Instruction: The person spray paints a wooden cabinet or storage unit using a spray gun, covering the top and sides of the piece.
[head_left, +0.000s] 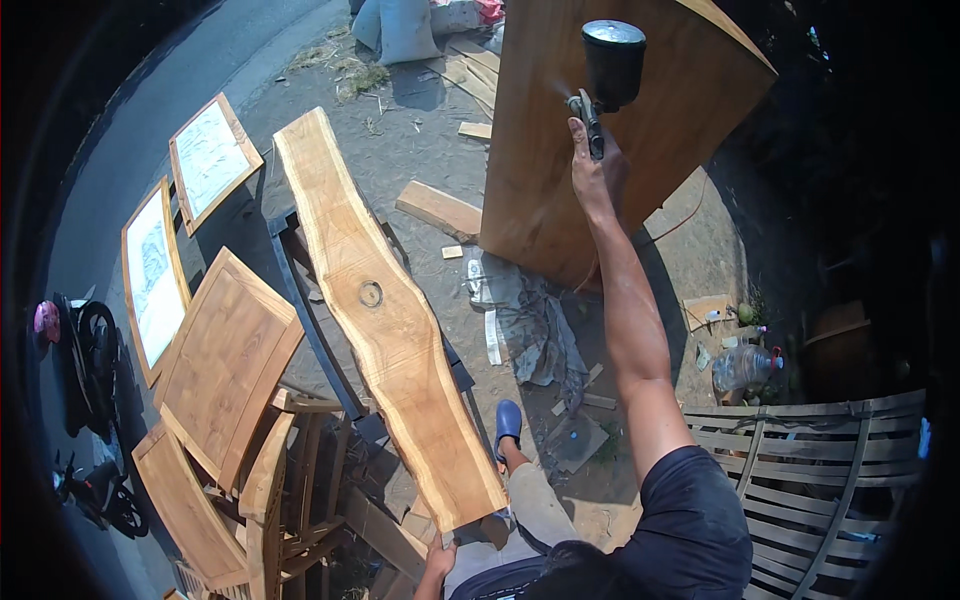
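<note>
My right arm reaches far forward, and my right hand (598,180) is wrapped round a spray gun (594,130). The gun has a dark cup (613,78) with a silvery lid. Faint mist shows at its nozzle, in front of a large brown wooden panel (530,150) standing tilted. Low in the picture, my left hand (437,563) is closed by the near end of a long live-edge wooden slab (400,330). A small greyish bit shows at its fingers; what they grip is hard to make out. The slab has a dark ring mark near its middle.
Framed wooden panels (230,350) and stacked wooden furniture parts stand at left, with motorbikes (95,350) beyond. A dark stand (315,310) sits beneath the slab. A crumpled grey sheet (540,320) and wood offcuts lie on the ground. At right are a plastic jug (745,367) and slatted bench (800,440).
</note>
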